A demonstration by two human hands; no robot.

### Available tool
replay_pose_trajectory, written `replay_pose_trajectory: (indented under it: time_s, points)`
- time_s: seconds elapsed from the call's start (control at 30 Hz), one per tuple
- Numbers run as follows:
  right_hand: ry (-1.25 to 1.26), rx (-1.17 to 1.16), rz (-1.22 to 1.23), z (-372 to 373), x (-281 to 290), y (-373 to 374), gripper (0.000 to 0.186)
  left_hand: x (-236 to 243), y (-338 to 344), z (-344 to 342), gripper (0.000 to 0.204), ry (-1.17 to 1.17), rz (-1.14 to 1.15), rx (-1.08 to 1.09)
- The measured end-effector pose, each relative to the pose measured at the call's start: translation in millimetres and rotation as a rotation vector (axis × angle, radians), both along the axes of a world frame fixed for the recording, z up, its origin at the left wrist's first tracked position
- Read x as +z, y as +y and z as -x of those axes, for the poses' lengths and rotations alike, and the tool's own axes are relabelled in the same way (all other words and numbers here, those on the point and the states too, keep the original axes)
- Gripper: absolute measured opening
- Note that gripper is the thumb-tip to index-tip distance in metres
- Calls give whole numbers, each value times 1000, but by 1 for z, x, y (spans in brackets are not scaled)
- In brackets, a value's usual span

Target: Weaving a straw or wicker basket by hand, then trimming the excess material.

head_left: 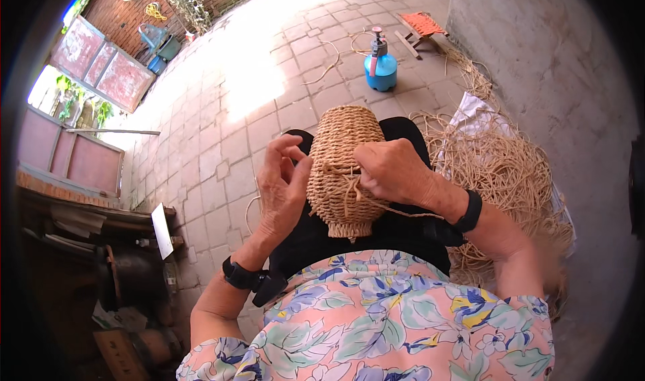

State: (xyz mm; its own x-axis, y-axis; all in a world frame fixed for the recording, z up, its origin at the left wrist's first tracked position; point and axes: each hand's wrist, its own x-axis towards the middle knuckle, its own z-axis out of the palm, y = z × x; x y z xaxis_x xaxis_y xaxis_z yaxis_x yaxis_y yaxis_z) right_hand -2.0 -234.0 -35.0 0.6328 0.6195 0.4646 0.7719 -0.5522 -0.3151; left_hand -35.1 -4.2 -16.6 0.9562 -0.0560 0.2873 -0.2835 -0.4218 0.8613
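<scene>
A woven straw-coloured basket (342, 136) lies across my lap, its narrow collar pointing toward me. Loose ends of twisted cord (355, 191) stick out from its upper side. My right hand (396, 173) is closed against the right of the weave, thumb and fingers pinched on cord; the exact grip is partly hidden. From beneath that hand a strand runs off to the right, past the wrist. At the basket's left side my left hand (282, 183) is raised with bent fingers, thumb apart from them, and nothing visible between.
A big heap of loose cord (497, 173) lies on white sheeting (474, 112) at my right, beside a grey wall (557, 65). Ahead on the paving stand a blue pump sprayer (381, 72) and a folding stool with an orange seat (424, 23). Dark clutter (134, 273) fills the left.
</scene>
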Motion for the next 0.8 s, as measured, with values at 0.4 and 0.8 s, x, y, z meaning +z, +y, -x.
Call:
replay_pose_trajectory:
  time_s: [0.4, 0.8]
  points:
    - [257, -111, -342, 11, 0, -23, 6, -44, 5, 21, 36, 169, 79, -79]
    - [921, -18, -988, 8, -9, -25, 12, -50, 7, 23, 35, 152, 100, -75]
